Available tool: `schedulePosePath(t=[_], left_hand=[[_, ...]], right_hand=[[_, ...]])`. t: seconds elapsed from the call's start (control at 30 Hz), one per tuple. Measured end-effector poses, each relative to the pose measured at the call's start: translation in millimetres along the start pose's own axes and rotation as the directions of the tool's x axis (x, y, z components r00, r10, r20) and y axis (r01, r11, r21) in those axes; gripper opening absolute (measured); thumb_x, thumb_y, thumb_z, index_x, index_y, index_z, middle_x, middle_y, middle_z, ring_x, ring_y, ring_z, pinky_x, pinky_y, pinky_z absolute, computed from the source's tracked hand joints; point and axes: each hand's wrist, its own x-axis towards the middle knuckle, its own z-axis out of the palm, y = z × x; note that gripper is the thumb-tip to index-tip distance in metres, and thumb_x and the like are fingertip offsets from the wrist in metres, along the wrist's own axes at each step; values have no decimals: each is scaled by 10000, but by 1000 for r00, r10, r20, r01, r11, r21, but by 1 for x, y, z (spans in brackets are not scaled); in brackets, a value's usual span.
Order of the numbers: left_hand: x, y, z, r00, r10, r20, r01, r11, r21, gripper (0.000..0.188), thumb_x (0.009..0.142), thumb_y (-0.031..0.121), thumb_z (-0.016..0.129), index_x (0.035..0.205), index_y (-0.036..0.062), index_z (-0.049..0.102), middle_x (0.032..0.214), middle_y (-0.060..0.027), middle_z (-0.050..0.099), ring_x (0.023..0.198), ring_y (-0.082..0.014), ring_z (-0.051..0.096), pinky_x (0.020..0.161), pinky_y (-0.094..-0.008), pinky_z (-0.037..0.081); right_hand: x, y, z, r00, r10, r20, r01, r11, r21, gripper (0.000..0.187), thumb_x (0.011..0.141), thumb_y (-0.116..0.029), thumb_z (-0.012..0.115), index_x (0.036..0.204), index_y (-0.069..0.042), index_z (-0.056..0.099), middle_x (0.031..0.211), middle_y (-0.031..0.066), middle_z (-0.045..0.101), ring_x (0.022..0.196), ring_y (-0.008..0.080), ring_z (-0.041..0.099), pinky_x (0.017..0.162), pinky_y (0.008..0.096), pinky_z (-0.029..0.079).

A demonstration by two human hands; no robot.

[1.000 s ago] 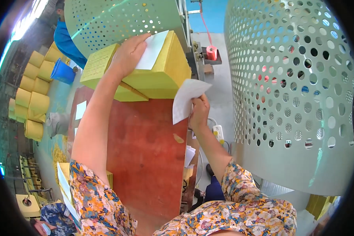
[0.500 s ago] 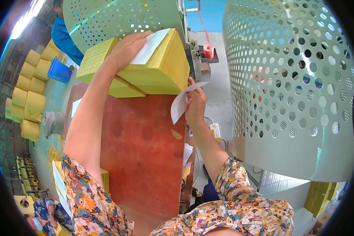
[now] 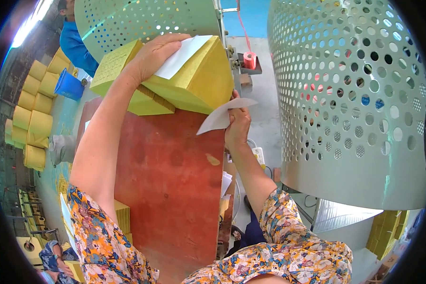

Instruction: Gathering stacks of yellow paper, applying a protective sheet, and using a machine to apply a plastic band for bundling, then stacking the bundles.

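Far on the red-brown wooden bench (image 3: 170,180), the yellow paper block (image 3: 208,75) has turned, so its right side shows more near the right hand (image 3: 239,125), whose closed fingers pinch a curved white sheet (image 3: 220,118). The left hand (image 3: 158,56) bends over the block and a flat white paper (image 3: 183,57), its grip unclear; a grey-green perforated metal cover (image 3: 355,189) stands right.

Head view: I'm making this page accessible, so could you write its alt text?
The person's left hand lies on the edge of a flat white paper sheet atop a yellow block-shaped stack, while the right hand grips a curved white paper sheet beside it. A reddish-brown tabletop spreads below; a pale green perforated panel curves at right.
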Motion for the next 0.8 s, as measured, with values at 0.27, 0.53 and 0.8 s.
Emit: schedulePosePath(t=[0.27, 0.53, 0.8], left_hand=[[-9, 24, 3, 991, 62, 121, -60, 998, -26, 389, 961, 330, 464, 1190, 66, 631, 1236, -94, 608, 1164, -250, 530, 998, -342, 404], [-117, 116, 11, 783, 479, 398, -573, 803, 162, 339, 823, 172, 612, 1157, 127, 651, 1309, -89, 573, 1228, -343, 505, 1028, -487, 395], [-304, 220, 14, 859, 215, 465, -330, 927, 181, 305, 854, 318, 589, 1116, 185, 670, 1302, -83, 576, 1206, -347, 511, 1064, -532, 343]], right_hand=[[-31, -8, -45, 954, -133, 267, 257, 822, -509, 34, 802, -5, 545, 813, -25, 571, 745, 6, 521, 788, 101, 553, 677, 242, 439], [-184, -88, -93, 840, 451, 302, -426, 892, -148, 276, 869, -277, 680, 783, -61, 532, 1102, 137, 560, 1070, 254, 529, 887, 384, 448], [-325, -130, -185, 369, 856, 361, -883, 445, -151, 328, 911, -324, 640, 857, -32, 502, 749, 48, 555, 687, 119, 605, 554, 239, 484]])
